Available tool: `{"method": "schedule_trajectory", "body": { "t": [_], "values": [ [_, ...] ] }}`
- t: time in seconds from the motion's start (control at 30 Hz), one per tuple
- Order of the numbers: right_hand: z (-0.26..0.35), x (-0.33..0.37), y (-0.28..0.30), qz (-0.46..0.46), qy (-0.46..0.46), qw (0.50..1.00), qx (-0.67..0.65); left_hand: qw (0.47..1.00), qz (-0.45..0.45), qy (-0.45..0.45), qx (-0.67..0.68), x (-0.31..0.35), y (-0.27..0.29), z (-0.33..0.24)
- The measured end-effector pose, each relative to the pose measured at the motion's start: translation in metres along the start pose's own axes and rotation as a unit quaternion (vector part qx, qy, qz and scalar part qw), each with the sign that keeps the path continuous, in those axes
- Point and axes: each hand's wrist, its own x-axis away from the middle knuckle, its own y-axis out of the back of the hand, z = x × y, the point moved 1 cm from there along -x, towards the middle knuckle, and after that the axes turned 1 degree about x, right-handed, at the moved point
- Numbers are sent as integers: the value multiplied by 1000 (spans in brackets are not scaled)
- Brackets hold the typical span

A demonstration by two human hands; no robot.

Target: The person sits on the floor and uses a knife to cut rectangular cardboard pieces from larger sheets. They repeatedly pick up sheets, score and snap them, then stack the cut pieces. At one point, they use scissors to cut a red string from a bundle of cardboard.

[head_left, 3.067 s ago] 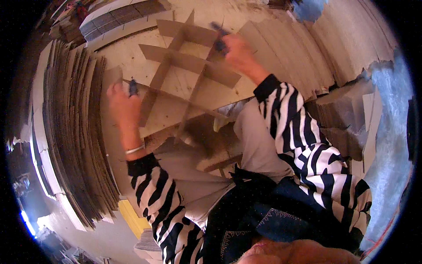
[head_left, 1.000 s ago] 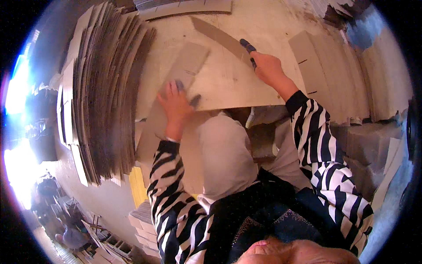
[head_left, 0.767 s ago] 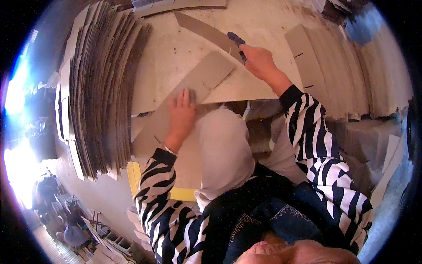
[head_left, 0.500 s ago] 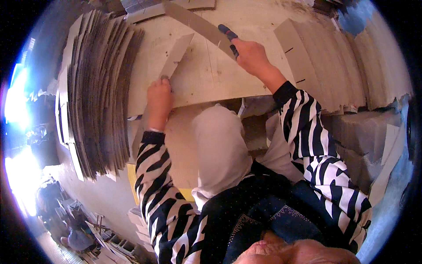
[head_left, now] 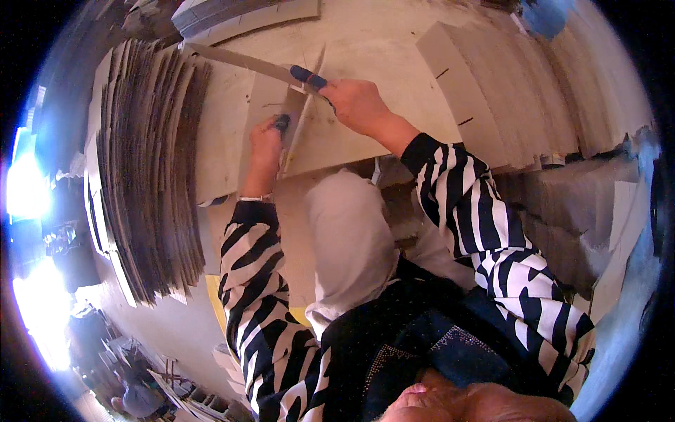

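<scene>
My left hand grips the lower end of a brown cardboard strip with slits cut in it, holding it up over the wooden tabletop. Pinched in my right hand is a second, longer cardboard strip, which slants away to the far left. The two strips cross just left of my right fingers; whether their slits are engaged, I cannot tell. Dark coverings wrap some fingertips on both hands.
A tall row of cardboard strips stands on the left, and another stack leans at the right. More cardboard pieces lie at the far edge. The table's near edge runs just above my knee.
My right hand has moved left with its strip, which now crosses the left-hand strip. My left hand has turned its strip, showing more of its broad face.
</scene>
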Motion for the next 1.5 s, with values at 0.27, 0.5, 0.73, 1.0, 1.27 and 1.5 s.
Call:
{"method": "schedule_trajectory", "body": {
  "t": [0.27, 0.5, 0.73, 1.0, 1.27, 1.5],
  "values": [
    [-27, 13, 11, 144, -82, 984, 65, 970, 108, -125, -178, 14, -28, -62],
    [-16, 0, 15, 212, -189, 955, 84, 814, -44, -62, -576, 11, 46, 8],
    [-40, 11, 15, 186, -205, 957, 83, 705, -6, -210, -677, 61, 37, 57],
    [-34, 9, 39, 112, -154, 977, 97, 799, -27, -232, -555, 24, 74, 25],
    [-13, 14, 20, 98, -46, 993, 48, 745, -159, -266, -590, -20, 61, 57],
    [-3, 16, 20, 80, -24, 996, 35, 787, -87, -237, -562, -28, 87, 46]
  ]
}}
